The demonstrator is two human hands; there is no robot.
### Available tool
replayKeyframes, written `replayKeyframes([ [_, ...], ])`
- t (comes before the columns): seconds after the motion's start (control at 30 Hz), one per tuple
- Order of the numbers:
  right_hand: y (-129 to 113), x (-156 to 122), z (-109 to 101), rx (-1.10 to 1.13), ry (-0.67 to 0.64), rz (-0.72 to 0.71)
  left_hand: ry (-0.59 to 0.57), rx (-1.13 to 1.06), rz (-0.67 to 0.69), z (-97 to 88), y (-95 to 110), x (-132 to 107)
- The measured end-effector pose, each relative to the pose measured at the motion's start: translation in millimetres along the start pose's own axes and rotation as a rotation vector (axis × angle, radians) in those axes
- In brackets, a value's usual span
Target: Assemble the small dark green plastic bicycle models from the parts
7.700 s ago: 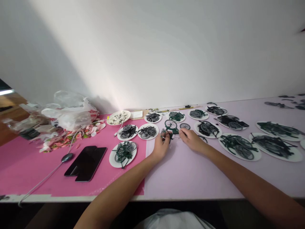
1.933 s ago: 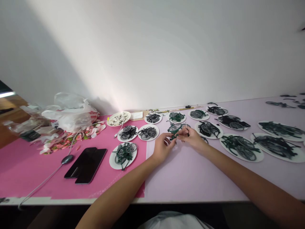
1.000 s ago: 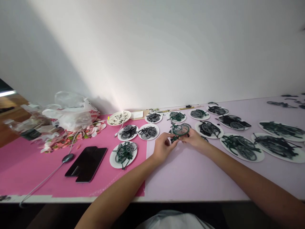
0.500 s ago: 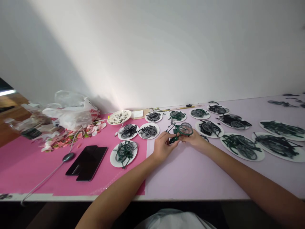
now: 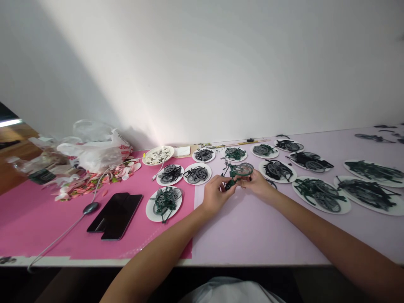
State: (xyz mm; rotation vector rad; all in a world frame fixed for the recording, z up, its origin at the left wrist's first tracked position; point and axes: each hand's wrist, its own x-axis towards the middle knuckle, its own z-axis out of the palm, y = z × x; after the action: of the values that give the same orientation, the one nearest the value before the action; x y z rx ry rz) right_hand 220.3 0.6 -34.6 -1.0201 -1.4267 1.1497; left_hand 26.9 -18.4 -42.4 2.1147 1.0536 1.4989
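A small dark green model bicycle (image 5: 240, 169) with grey spoked wheels is held between my two hands above the lilac part of the table. My left hand (image 5: 217, 194) has its fingers closed on the bicycle's lower left side, around a dark green piece. My right hand (image 5: 256, 183) pinches it from the right, just under the spoked wheel. The fingertips nearly meet, and the exact grip points are partly hidden. Behind the hands lies a white plate of green bicycle parts (image 5: 235, 154). To the right of my right hand stands a plate of black parts (image 5: 277, 170).
More plates, like one with green parts (image 5: 164, 203), line both sides. Two dark phones (image 5: 116, 215), a cable with an oval grey piece (image 5: 91, 207), pink petals (image 5: 82, 185) and a white plastic bag (image 5: 97, 147) occupy the left. A wall (image 5: 221, 71) rises behind the table.
The bicycle has tilted slightly in my hands, its wheel now a little lower and further left. Both hands stay in nearly the same place and keep their hold.
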Motion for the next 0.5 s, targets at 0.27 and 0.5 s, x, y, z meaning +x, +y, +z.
replayKeyframes([
  [0.27, 8.1, 1.2, 0.5, -0.003, 0.016, 0.030, 0.004, -0.018, -0.071, -0.5, 3.5, 0.4],
  [0.5, -6.7, -5.5, -0.3, 0.078, -0.031, 0.038, 0.020, -0.116, -0.176, -1.5, 2.5, 4.8],
])
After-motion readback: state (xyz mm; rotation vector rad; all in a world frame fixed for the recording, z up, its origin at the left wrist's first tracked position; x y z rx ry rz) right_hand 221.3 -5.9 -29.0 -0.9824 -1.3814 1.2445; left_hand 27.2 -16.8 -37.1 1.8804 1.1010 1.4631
